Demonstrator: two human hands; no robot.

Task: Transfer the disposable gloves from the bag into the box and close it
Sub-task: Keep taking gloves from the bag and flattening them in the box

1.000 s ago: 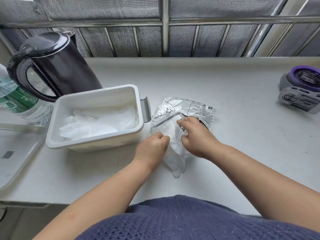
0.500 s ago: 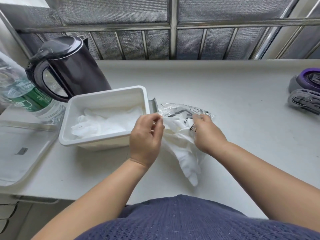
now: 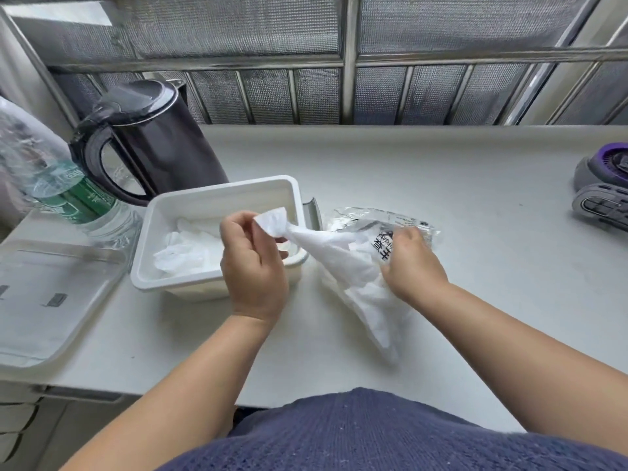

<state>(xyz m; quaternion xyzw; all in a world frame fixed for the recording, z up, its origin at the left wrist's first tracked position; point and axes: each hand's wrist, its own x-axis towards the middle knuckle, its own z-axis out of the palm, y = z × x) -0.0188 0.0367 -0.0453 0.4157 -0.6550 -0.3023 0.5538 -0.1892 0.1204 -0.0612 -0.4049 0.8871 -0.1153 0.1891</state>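
Note:
A white open box sits on the counter with several thin white gloves lying inside. To its right lies a clear printed bag. My left hand pinches the cuff end of a bunch of white gloves, lifted over the box's right rim. The bunch stretches down and right out of the bag, its loose end hanging toward me. My right hand grips the bag at its mouth, holding it down on the counter.
A black kettle stands behind the box. A plastic water bottle lies at the far left. The box's clear lid lies at the left edge. A grey-and-purple device sits far right.
My left hand has risen and moved left toward the box, drawing the glove bunch further out of the bag. My right hand has stayed on the bag.

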